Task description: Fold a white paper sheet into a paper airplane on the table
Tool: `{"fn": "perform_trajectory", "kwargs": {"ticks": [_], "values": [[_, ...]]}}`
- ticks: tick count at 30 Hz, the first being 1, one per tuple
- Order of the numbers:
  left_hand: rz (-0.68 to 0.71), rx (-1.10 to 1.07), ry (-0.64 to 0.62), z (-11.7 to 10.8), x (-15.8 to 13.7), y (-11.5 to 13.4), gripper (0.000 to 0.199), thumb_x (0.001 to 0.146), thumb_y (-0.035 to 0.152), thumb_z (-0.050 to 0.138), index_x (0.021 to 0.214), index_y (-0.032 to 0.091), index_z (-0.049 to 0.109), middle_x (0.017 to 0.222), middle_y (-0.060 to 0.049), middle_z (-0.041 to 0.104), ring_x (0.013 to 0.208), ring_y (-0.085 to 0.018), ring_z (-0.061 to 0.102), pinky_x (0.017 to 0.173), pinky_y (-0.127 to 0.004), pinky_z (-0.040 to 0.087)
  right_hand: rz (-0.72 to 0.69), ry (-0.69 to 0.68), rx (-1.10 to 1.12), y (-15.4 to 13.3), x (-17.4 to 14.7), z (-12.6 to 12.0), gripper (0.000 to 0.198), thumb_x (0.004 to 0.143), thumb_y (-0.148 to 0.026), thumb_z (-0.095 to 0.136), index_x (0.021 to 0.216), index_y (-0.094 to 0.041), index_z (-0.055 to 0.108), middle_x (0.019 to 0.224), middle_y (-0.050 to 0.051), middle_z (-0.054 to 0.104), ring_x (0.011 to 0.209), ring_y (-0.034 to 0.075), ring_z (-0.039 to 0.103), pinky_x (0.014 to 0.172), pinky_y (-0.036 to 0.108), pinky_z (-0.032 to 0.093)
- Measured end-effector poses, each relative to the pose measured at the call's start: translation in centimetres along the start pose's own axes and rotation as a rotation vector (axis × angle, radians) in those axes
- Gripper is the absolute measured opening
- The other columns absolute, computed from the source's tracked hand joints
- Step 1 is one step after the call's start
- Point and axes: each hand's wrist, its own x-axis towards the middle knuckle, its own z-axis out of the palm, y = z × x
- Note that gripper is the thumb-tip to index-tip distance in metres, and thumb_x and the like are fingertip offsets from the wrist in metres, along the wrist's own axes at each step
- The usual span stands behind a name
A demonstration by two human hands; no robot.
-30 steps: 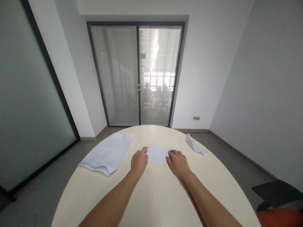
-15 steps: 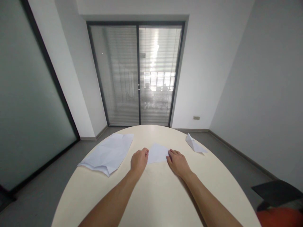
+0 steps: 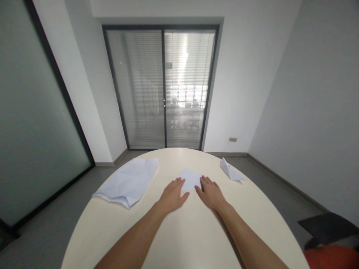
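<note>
A small white sheet of paper (image 3: 190, 180) lies flat on the table between my hands. My left hand (image 3: 173, 195) rests over its left edge, fingers stretched out and thumb spread toward the right. On the opposite edge lies my right hand (image 3: 211, 192), palm down with its fingers extended and thumb apart. Both hands cover parts of the sheet, so its side edges are hidden.
Several creased white sheets (image 3: 130, 181) lie at the table's left. A folded paper piece (image 3: 230, 171) stands near the right rim. The round cream table (image 3: 185, 235) has a curved edge. A black and red chair (image 3: 331, 239) is at the lower right.
My left hand has gone from curled fingers at the paper's left edge to lying flat and spread, reaching farther right over it. My right hand has barely moved.
</note>
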Motion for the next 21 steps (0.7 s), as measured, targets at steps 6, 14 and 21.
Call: {"fn": "perform_trajectory", "kwargs": {"ticks": [6,14,21], "values": [[-0.009,0.008,-0.050,0.35,0.03,-0.26,0.058,0.096,0.044,0.046,0.147,0.016,0.041,0.154,-0.012,0.040,0.146,-0.025,0.031,0.121,-0.040,0.023,0.001,-0.071,0.025,0.26,0.00,0.30,0.073,0.094,-0.057,0.040,0.150,-0.010,0.037,0.159,0.016,0.031,0.147,0.034,0.024,0.117,0.054,0.020],[-0.005,-0.006,-0.030,0.82,0.64,-0.72,0.039,0.098,0.029,0.043,0.134,0.019,0.057,0.148,-0.009,0.049,0.140,-0.021,0.042,0.118,-0.037,0.029,-0.032,-0.074,0.043,0.56,0.05,0.41,0.073,0.095,-0.055,0.039,0.150,-0.007,0.037,0.158,0.018,0.030,0.148,0.032,0.023,0.118,0.051,0.018],[0.024,-0.006,-0.009,0.46,0.53,-0.53,0.038,0.099,0.026,0.042,0.132,0.019,0.059,0.147,-0.009,0.051,0.138,-0.020,0.045,0.117,-0.036,0.033,-0.080,-0.089,0.087,0.33,-0.11,-0.12,0.069,0.094,-0.053,0.041,0.150,-0.012,0.038,0.158,0.016,0.032,0.148,0.029,0.024,0.118,0.050,0.016]]}}
